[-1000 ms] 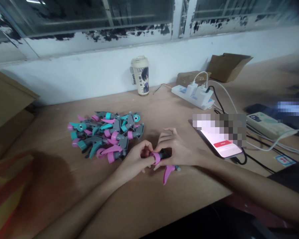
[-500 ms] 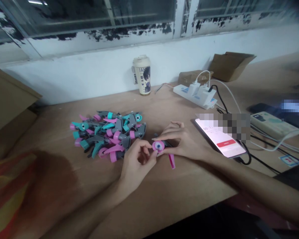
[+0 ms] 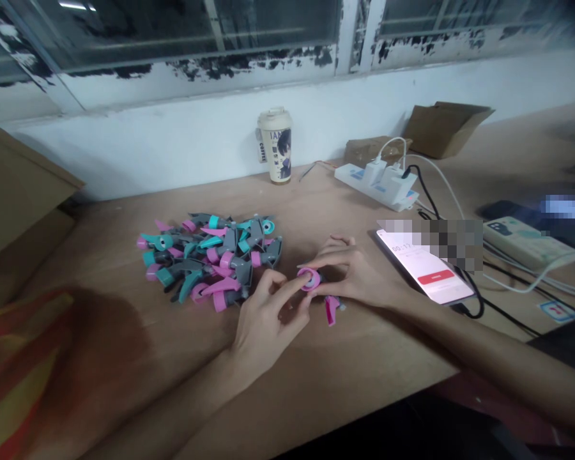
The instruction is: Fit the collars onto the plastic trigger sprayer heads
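Note:
My right hand [image 3: 352, 271] is closed around a trigger spray head with a pink collar [image 3: 315, 285] and a pink trigger [image 3: 332, 311]. The collar's open end faces me. My left hand [image 3: 271, 316] is closed at the collar, with its index fingertip at the opening and its thumb by the lower rim. Most of the grey body is hidden behind the fingers of my right hand. Left of my hands lies a pile of similar spray heads [image 3: 242, 265], grey with pink or teal collars and triggers.
Behind the pile, a printed coffee cup [image 3: 280, 147] stands against the wall. To the right are a lit phone [image 3: 419, 265], a white power strip [image 3: 354, 176] with plugs and cables, and a pale box [image 3: 527, 239]. Cardboard [image 3: 23, 185] stands at the left; a brown box [image 3: 445, 128] sits at the back right.
My left index finger has moved from the side of the pink collar onto its opening, covering part of the centre. The collar has tilted slightly. My right hand keeps its hold.

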Demonstrator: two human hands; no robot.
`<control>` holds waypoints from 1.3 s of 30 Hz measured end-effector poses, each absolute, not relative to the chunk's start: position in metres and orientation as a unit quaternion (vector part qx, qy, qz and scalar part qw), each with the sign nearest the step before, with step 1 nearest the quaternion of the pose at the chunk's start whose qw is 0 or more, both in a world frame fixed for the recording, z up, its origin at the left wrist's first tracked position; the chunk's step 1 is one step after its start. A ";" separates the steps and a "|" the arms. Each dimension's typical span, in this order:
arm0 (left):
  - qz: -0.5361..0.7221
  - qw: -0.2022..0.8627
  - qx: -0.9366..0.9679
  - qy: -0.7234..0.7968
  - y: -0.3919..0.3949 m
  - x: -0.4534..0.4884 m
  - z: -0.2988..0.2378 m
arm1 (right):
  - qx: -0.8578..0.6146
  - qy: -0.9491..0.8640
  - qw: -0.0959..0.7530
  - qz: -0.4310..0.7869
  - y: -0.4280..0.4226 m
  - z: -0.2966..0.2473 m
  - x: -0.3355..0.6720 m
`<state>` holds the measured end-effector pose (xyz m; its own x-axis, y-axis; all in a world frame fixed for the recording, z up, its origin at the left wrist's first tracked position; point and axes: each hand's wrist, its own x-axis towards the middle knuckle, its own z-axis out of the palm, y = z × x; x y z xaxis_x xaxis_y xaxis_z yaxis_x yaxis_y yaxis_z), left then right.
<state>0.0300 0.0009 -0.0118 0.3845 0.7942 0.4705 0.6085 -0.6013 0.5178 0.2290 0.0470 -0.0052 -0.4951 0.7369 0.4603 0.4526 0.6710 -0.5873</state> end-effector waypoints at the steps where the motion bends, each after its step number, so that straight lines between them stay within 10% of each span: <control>1: 0.348 0.129 0.825 0.427 0.001 0.029 -0.012 | -0.351 -0.845 0.351 0.200 0.047 -0.005 0.229; 39: 0.289 0.256 0.846 0.369 0.019 0.021 0.001 | -0.315 -0.864 0.310 0.241 0.049 -0.015 0.223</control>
